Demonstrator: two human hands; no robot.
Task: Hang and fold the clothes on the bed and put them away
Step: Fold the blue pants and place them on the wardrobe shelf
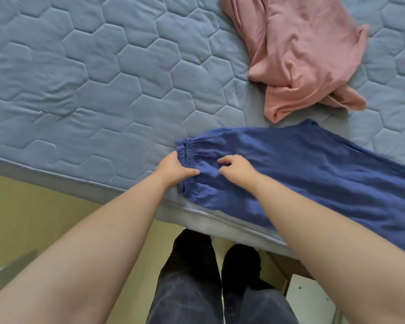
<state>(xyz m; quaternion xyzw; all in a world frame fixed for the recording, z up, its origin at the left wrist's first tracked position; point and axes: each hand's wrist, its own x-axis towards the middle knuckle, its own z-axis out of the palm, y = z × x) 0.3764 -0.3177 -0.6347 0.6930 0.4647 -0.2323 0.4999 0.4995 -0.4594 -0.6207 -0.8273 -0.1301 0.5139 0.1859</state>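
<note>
Left grip: my left hand point(173, 170) is closed on the gathered elastic waistband point(185, 157) of the dark blue crinkled cotton trousers point(313, 174), thumb on top of the cloth, fingers tucked under the band at its near end.

Right grip: my right hand point(235, 168) rests just right of the waistband, fingers curled down and pinching a small ridge of the same blue cloth. The two hands are near each other, apart by a short stretch of fabric.

Dark blue trousers: lying flat on the bed point(80, 90), waistband to the left, legs running off to the right and out of the frame. The near edge of the cloth overhangs the near edge of the mattress.

Pink soft jersey garment point(309, 54): crumpled in a loose heap on the far right of the bed, beyond the trousers and not touching them; a narrow strip of bedcover shows between the two.

Bed: covered in a grey-blue quilted cover stitched in hexagons; pale mesh side panel point(220, 226) along the near edge. The left half carries no clothes.

Floor point(33, 218): pale yellow, near and left of the bed.

Myself: bare forearms reaching forward, dark grey trousers point(189, 288) and dark footwear below, standing just beside the mattress edge.

White object point(311, 293): near right corner, partly cut off; cannot tell what it is.
</note>
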